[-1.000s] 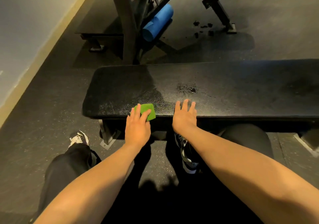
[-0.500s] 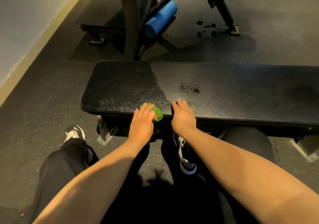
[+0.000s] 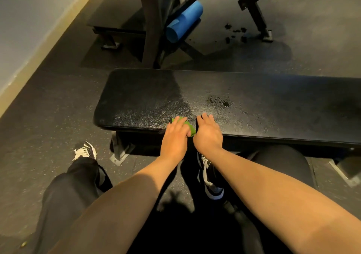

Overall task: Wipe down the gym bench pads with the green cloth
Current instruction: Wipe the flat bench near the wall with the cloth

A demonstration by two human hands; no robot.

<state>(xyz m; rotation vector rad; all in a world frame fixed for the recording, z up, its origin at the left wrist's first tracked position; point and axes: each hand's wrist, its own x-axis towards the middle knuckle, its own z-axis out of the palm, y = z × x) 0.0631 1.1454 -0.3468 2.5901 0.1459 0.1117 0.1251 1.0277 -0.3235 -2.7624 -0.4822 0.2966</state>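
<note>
The bench pad [image 3: 254,97] is the big thing here, a long black slab whose long axis runs from 9 o'clock to 3 o'clock across the person's front, its left end rounded off and its right end running out of view. Beyond it, toward 12 o'clock, a blue foam roller [image 3: 184,22] leans among dark machine frames.

Both forearms reach in from 6 o'clock to the pad's near edge. The left hand [image 3: 174,136] lies with fingers fairly straight on the green cloth [image 3: 190,127], pressing it flat on that near edge; only a small green sliver shows at the hand's 2 o'clock. The right hand [image 3: 208,133] rests just beside it, fingers loose and holding nothing, touching the pad.

What the wipe hinges on, I'd judge, is this: the cloth sits at the near lip, close to the left end, so nearly all the unwiped length lies toward 3 o'clock, with a dark speckled patch [image 3: 218,101] at about 1 o'clock from the cloth. The left hand has the cloth, but the right hand stands in its way that direction.
</note>
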